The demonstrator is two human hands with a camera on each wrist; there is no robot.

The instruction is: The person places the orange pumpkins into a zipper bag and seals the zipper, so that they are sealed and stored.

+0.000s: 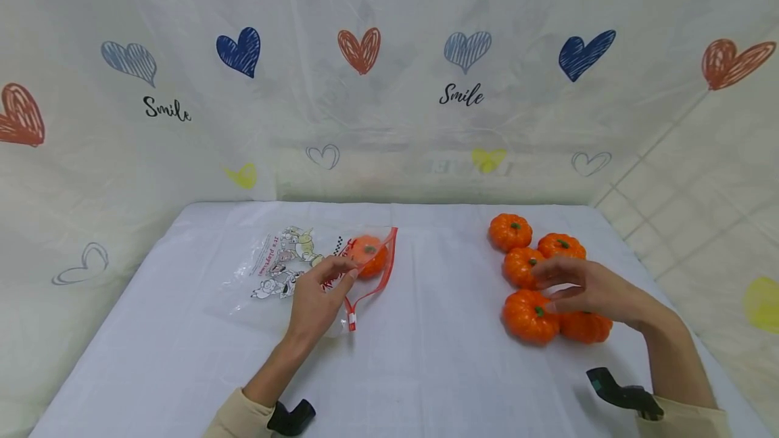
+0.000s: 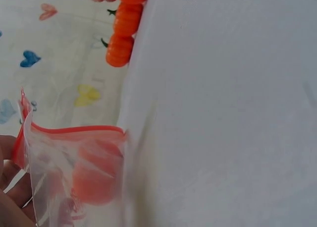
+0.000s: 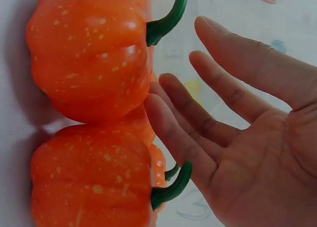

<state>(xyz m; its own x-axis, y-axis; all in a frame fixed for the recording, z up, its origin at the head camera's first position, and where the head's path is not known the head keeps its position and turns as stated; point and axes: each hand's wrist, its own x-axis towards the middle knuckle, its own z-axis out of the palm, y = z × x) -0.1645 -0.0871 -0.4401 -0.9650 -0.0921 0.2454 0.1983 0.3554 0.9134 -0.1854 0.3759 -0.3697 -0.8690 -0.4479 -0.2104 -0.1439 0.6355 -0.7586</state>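
On the left of the table lies a clear zip bag (image 1: 280, 289) with a red zip edge and printed cartoon figures. One small orange pumpkin (image 1: 368, 255) is inside it near the mouth, seen through the plastic in the left wrist view. My left hand (image 1: 322, 296) pinches the bag's upper side by the opening, holding the mouth partly apart. At the right, several orange pumpkins (image 1: 529, 316) with green stems sit in a cluster. Above them hovers my right hand (image 1: 593, 289), its fingers spread and holding nothing; the right wrist view shows the palm beside a pumpkin (image 3: 89, 53).
A white cloth (image 1: 426, 357) covers the table. Behind it hangs a pale sheet (image 1: 402, 120) printed with hearts and the word Smile. The red zip slider (image 1: 351, 320) lies at the bag's near corner.
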